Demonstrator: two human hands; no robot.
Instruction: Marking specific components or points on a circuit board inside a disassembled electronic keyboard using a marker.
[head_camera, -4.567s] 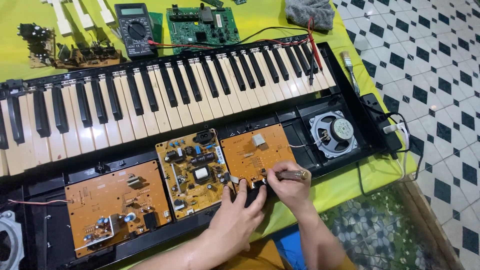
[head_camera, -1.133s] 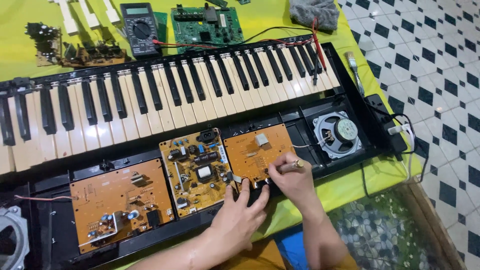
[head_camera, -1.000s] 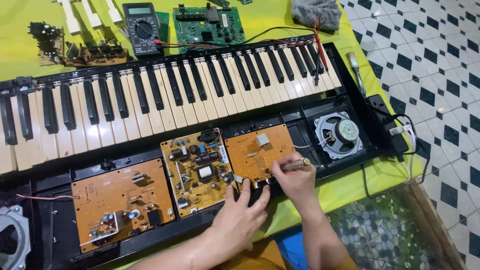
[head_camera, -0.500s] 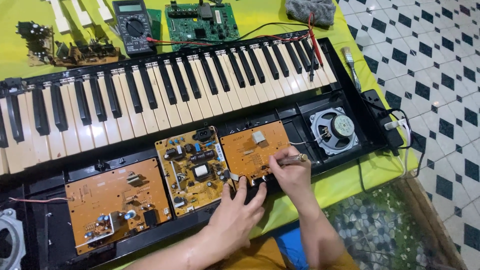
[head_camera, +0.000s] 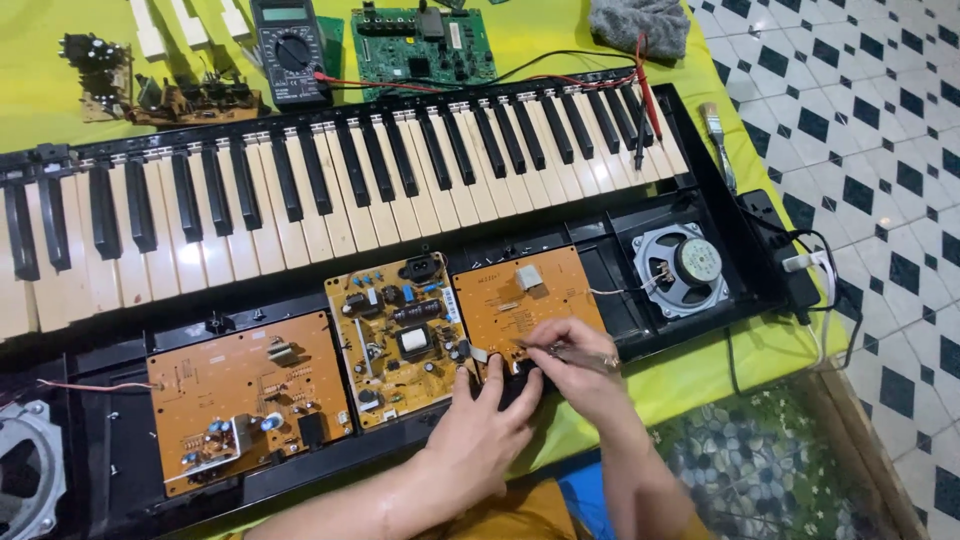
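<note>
Circuit board (head_camera: 520, 300), small orange-brown sq w/ a pale block on top, sits in the open keyboard case (head_camera: 700, 215) near-right by the speaker (head_camera: 682, 268); little changed vs a sec ago: left hand (head_camera: 490, 420) still presses its near edge, right hand (head_camera: 575, 350) stays pinched on a thin metal tool (head_camera: 560, 350).

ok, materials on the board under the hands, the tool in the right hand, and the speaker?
Board: orange-brown, matte, looks like a cheap resin-paper laminate, but can't be sure. Tool, pinched in the right hand: thin and shiny, probably steel; mostly hidden. Speaker: silvery stamped metal frame, round metal-looking magnet cap. The left hand presses the board's near edge.
</note>
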